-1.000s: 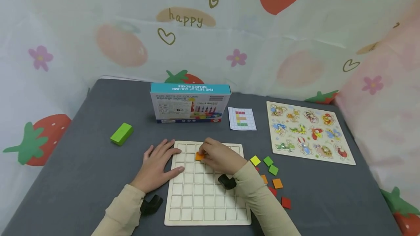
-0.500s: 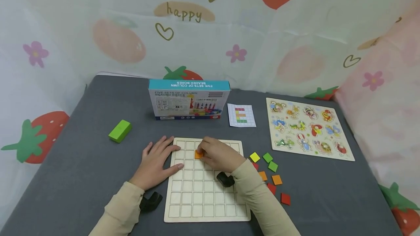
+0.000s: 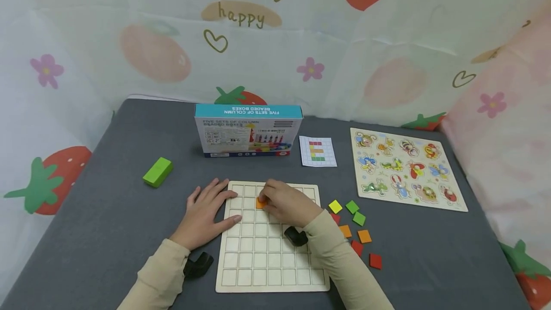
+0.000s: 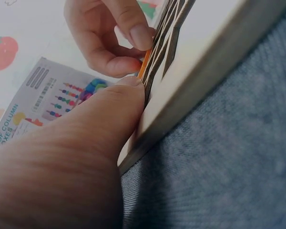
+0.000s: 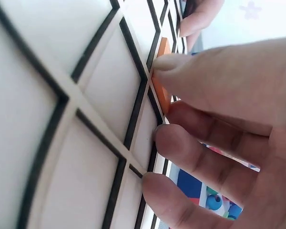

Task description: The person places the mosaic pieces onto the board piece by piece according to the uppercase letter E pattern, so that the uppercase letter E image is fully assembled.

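A pale wooden grid board lies on the table in the head view. My right hand pinches an orange square tile at a cell in the upper part of the board. Close up in the right wrist view, the thumb presses along the orange tile, which stands tilted against the grid ridges; the other fingertips touch the board. Fingers spread, my left hand rests on the board's left edge. Its thumb lies near the tile in the left wrist view.
Right of the board lie loose red, orange, green and yellow tiles. Behind it stand a cardboard box and a pattern card. An insect puzzle board lies at the far right, a green block at the left.
The head view has shifted slightly, so the scene sits a little higher. Both hands and the orange tile keep their places on the board.
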`<action>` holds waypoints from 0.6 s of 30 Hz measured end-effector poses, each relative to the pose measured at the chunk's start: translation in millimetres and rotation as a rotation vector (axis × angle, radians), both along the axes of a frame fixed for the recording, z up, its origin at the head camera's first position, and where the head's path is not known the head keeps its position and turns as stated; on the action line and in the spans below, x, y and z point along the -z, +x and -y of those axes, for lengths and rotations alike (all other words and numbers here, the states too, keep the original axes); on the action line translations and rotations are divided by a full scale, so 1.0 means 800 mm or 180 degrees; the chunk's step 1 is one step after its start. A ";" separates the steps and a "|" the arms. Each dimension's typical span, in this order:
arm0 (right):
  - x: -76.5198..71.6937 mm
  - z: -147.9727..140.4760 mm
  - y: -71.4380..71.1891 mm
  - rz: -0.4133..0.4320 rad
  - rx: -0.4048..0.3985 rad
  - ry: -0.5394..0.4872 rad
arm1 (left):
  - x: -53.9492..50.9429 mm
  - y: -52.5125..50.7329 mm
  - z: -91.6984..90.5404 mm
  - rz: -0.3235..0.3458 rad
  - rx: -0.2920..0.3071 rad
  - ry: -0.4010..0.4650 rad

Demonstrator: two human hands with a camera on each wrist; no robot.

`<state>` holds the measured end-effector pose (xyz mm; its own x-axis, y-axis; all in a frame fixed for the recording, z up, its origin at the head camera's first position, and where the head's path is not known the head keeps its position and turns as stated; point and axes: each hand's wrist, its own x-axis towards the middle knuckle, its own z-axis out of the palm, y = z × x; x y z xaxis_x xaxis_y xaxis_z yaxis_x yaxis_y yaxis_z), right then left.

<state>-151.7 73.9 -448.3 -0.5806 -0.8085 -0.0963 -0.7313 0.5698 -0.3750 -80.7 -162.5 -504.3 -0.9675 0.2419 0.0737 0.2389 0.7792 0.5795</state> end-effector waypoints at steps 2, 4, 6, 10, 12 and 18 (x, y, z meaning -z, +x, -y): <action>0.000 -0.001 0.000 -0.0020 -0.0020 0.0014 | 0.000 -0.001 0.000 0.0005 0.0007 0.0014; -0.002 -0.003 0.002 -0.0017 -0.0002 0.0038 | 0.000 -0.001 0.000 0.0020 0.0012 0.0032; -0.004 -0.011 0.006 -0.0012 0.0065 0.0060 | -0.001 -0.001 -0.001 0.0044 0.0016 0.0049; -0.015 -0.044 0.019 0.0015 0.0351 -0.0100 | -0.003 -0.002 -0.001 0.0175 0.0062 0.0043; -0.021 -0.071 0.024 -0.0057 0.0484 -0.0233 | -0.006 -0.004 0.000 0.0256 0.0127 0.0001; -0.024 -0.162 0.031 -0.0177 0.1019 -0.0246 | -0.013 -0.026 0.001 0.0146 0.0458 -0.0180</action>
